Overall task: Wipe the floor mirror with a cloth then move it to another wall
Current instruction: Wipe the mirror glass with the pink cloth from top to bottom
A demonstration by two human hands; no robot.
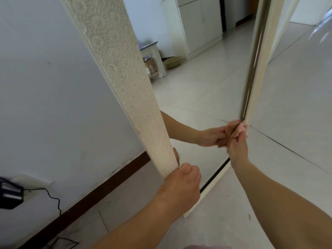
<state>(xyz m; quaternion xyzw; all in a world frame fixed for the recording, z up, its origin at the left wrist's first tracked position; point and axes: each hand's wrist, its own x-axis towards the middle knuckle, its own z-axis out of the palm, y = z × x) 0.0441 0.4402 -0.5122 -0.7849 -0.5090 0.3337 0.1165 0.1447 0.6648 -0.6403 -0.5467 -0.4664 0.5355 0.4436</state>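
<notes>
The mirror (201, 90) has smooth, glossy glass that gives a clear reflection of the room. Its frame (115, 56) looks like matt cream plastic or painted wood, embossed with a raised pattern of round rosettes, rough to the eye and a little grimy low down. The cloth (241, 129) is pink, soft and crumpled, with a fuzzy nap. The floor (291, 133) is pale tile, polished and shiny, with thin dark joints. The wall (45, 83) is matt white paint, scuffed near the bottom. The skirting (100, 189) is dark brown with a slight sheen. The cable (53, 200) is thin black plastic.
</notes>
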